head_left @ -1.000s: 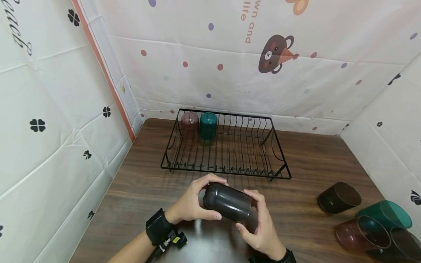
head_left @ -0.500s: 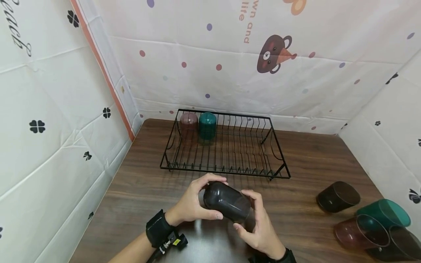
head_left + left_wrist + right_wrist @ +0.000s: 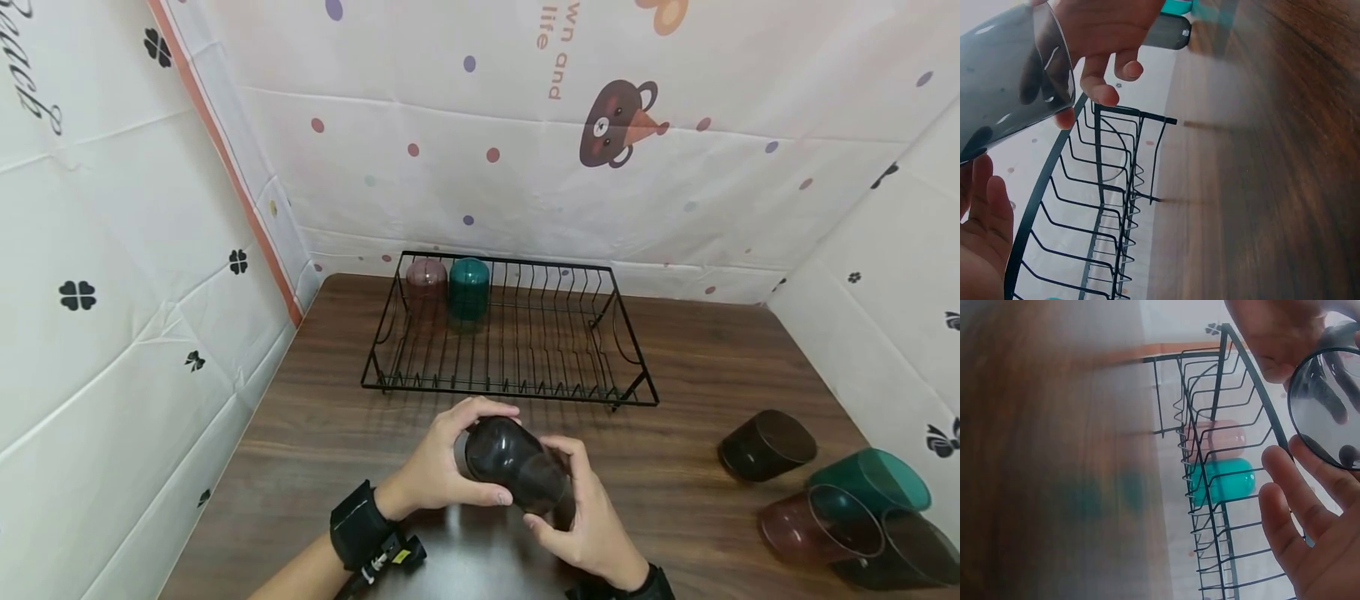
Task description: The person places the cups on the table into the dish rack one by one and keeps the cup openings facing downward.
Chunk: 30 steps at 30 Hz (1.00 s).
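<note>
A dark grey see-through glass [image 3: 517,467] is held on its side, tilted, in front of the rack. My left hand [image 3: 446,458] grips its rounded base end, fingers along the far side and thumb along the near side. At the rim end, my right hand [image 3: 588,517] holds it between thumb and fingers. The open rim of the glass [image 3: 1071,69] points toward the right hand in the left wrist view. In the right wrist view, the left hand [image 3: 1279,334] shows beyond the round rim.
A black wire dish rack [image 3: 510,392] stands at the back, with a pink glass [image 3: 426,283] and a teal glass [image 3: 468,287] upside down at its left. At right stand a short dark glass [image 3: 765,446], a teal one [image 3: 873,479], a pink one [image 3: 813,525] and a grey one [image 3: 915,550].
The glass has turned slightly, its rim end swinging toward the near side. My right hand has shifted a little left with it, while the left hand keeps its hold. The head view has shifted slightly.
</note>
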Each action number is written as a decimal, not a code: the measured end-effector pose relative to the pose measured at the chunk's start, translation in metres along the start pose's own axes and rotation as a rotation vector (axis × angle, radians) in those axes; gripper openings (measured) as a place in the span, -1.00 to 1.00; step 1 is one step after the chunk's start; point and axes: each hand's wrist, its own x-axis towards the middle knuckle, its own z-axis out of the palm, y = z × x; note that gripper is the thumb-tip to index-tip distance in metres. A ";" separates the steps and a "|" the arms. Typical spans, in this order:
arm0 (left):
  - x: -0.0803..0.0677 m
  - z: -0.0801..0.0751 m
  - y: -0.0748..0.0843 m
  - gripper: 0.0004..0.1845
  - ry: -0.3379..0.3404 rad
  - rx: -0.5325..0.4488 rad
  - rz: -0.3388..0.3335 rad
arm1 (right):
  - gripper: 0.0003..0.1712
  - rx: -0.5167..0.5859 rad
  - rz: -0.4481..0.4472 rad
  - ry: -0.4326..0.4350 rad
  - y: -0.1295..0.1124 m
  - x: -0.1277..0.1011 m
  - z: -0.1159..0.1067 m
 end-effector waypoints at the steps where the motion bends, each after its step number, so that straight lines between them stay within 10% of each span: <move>1: 0.000 0.000 0.000 -0.16 -0.002 0.006 0.000 | 0.05 -0.004 0.002 -0.002 0.000 0.000 0.000; 30: 0.014 0.004 0.010 -0.07 -0.078 0.108 -0.037 | 0.01 -0.012 0.029 -0.038 0.000 0.001 0.002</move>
